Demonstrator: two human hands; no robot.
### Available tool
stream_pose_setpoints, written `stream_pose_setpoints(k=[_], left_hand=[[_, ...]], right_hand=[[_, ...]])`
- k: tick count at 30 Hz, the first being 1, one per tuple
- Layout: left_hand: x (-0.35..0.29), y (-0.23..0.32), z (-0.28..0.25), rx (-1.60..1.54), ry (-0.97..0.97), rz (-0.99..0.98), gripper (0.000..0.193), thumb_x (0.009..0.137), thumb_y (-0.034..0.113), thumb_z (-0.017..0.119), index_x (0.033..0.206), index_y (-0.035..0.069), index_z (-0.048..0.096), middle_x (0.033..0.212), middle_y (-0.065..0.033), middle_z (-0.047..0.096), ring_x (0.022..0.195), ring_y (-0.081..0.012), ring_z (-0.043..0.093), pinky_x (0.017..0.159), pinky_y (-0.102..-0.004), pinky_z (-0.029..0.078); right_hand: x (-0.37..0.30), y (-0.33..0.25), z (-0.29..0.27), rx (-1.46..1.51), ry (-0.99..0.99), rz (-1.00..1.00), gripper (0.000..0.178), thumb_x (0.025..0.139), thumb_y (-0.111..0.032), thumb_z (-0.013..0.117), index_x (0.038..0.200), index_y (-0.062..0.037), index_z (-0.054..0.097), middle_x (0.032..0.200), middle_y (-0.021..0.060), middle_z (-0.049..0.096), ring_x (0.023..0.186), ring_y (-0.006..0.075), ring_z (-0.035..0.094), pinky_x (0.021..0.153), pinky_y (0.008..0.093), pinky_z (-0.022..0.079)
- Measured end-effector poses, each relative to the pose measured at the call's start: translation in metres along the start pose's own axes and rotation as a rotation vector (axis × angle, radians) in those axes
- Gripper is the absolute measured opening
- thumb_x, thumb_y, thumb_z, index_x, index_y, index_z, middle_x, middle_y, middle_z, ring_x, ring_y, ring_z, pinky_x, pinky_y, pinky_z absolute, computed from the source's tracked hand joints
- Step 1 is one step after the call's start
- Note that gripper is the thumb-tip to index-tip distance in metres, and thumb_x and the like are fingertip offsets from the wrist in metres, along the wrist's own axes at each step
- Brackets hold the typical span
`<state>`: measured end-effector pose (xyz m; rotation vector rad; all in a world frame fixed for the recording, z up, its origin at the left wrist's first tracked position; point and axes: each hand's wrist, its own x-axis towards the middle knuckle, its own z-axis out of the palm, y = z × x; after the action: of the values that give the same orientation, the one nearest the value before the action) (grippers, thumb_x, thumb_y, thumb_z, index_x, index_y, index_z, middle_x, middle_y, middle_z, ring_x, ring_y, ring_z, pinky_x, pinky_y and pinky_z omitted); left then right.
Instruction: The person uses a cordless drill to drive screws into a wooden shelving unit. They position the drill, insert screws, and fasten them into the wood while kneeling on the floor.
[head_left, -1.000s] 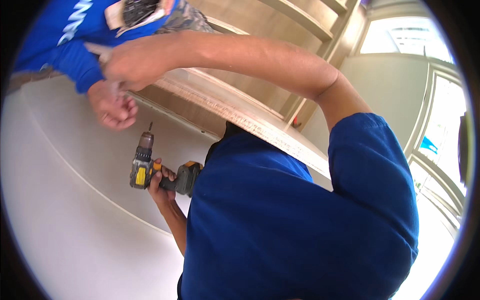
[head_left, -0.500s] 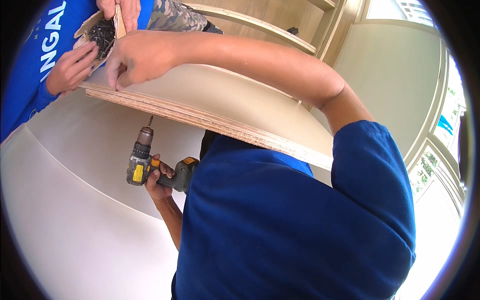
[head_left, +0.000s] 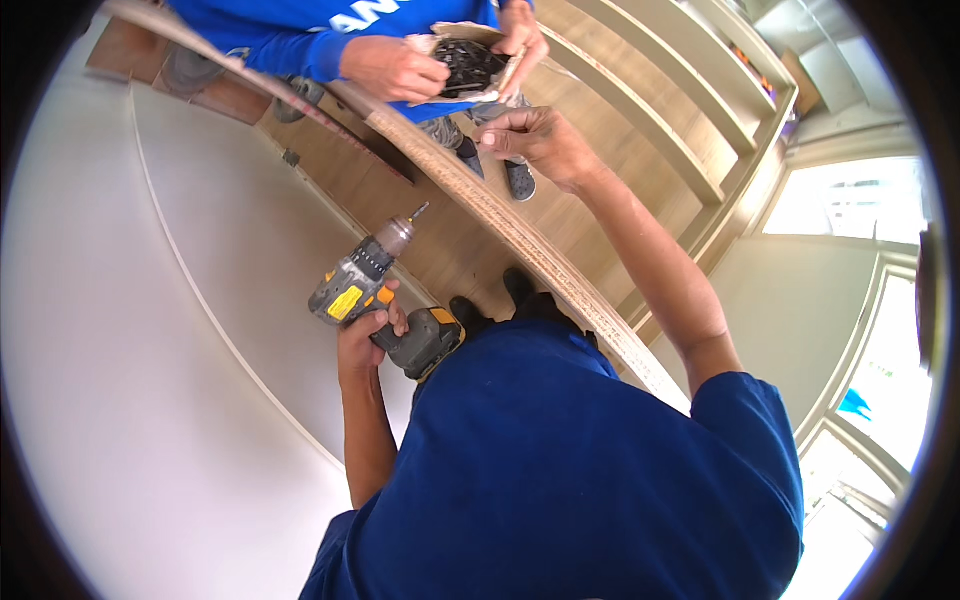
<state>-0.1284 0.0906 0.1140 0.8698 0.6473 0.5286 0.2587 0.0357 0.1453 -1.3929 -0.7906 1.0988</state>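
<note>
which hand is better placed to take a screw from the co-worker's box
Right, probably. The right hand is raised with fingers pinched just below the box of dark screws, which a co-worker holds. The left hand is lower, gripping the cordless drill.

Layered plywood board (head_left: 520, 240) with rough raw edge; matt plastic drill (head_left: 385, 305) with metal chuck; smooth matt white panel (head_left: 150, 400)
</note>
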Motion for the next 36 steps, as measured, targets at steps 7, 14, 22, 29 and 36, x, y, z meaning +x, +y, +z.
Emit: stream_pose_setpoints(k=[7,14,22,29,36], left_hand=[[-0.001,-0.009,-0.005,-0.007,0.060,0.014,0.057,0.078,0.014,0.072,0.130,-0.007,0.061,0.076,-0.0106,0.062,0.062,-0.0229,0.061,0.065,-0.0363,0.052],[-0.004,-0.019,-0.015,-0.044,0.105,-0.026,0.057,0.078,0.012,0.071,0.130,-0.008,0.060,0.076,-0.0112,0.061,0.063,-0.0232,0.062,0.065,-0.0366,0.053],[-0.009,-0.013,-0.007,-0.085,0.186,-0.051,0.054,0.076,0.005,0.071,0.127,-0.009,0.060,0.074,-0.0122,0.062,0.061,-0.0237,0.062,0.065,-0.0374,0.053],[-0.010,-0.013,-0.007,-0.035,0.146,-0.013,0.054,0.077,0.010,0.071,0.127,-0.007,0.061,0.077,-0.0103,0.062,0.062,-0.0223,0.062,0.066,-0.0354,0.053],[0.004,-0.002,0.020,-0.144,-0.019,0.152,0.056,0.081,0.011,0.073,0.133,-0.007,0.060,0.081,-0.0106,0.064,0.069,-0.0216,0.062,0.069,-0.0358,0.052]], right_hand=[[0.044,0.017,0.011,-0.374,-0.136,-0.316,0.019,0.088,-0.022,0.085,0.096,-0.0052,0.082,0.109,0.0089,0.070,0.099,0.0239,0.065,0.095,0.0372,0.049],[0.051,0.013,0.006,-0.023,-0.166,-0.082,0.050,0.086,-0.016,0.088,0.129,-0.0035,0.065,0.110,0.0027,0.064,0.097,0.0121,0.060,0.081,0.0268,0.050],[0.033,0.002,0.028,-0.355,0.063,-0.174,0.039,0.085,-0.014,0.086,0.119,-0.0021,0.069,0.105,0.0048,0.068,0.101,0.0131,0.062,0.085,0.0308,0.052],[0.039,0.008,0.024,-0.700,0.087,-0.617,0.021,0.088,-0.014,0.081,0.103,-0.0020,0.075,0.097,0.0044,0.071,0.087,0.0164,0.067,0.082,0.0333,0.054],[-0.011,-0.036,0.031,0.150,-0.001,-0.065,0.017,0.098,-0.011,0.075,0.111,-0.0006,0.070,0.099,0.0059,0.071,0.089,0.0148,0.067,0.082,0.0294,0.054]])
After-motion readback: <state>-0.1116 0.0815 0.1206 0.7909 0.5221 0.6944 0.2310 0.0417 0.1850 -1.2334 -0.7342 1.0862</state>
